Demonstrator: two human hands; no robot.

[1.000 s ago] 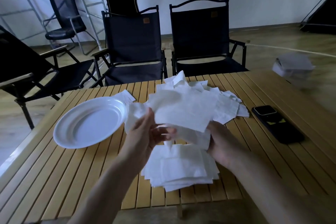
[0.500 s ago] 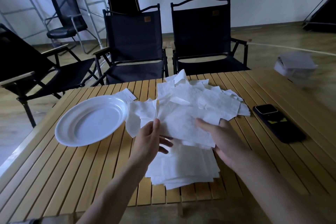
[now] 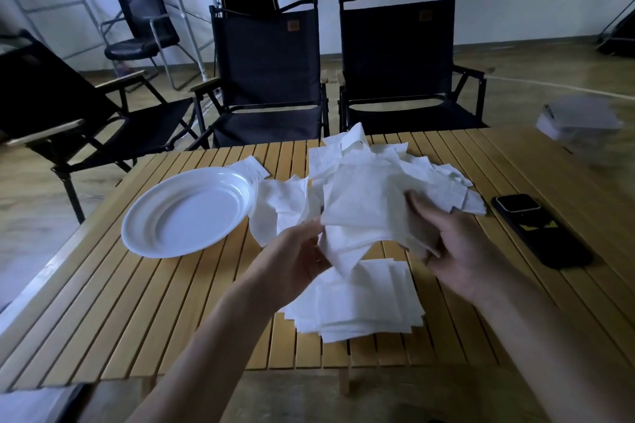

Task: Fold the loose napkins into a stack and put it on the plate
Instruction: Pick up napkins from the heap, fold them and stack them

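**A:** In the head view, how does the thin white paper napkin (image 3: 360, 213) look?

**B:** Soft and creased, partly doubled over, held above the slatted yellow wooden table (image 3: 137, 302). The person's left hand (image 3: 295, 261) pinches its left edge. The right hand (image 3: 457, 251) grips its right side, thumb on top.

**A:** And the others?

**B:** A squared stack of folded white napkins (image 3: 364, 306) lies on the table directly below the hands. A rumpled heap of white napkins (image 3: 433, 172) lies behind, reaching the round white plastic plate (image 3: 185, 216) (one corner pokes out past its far rim).

**A:** Any writing?

**B:** The small tan label (image 3: 290, 25) on the black folding chair (image 3: 271, 79) is too small to read. The black phone (image 3: 539, 233) shows only yellow marks.
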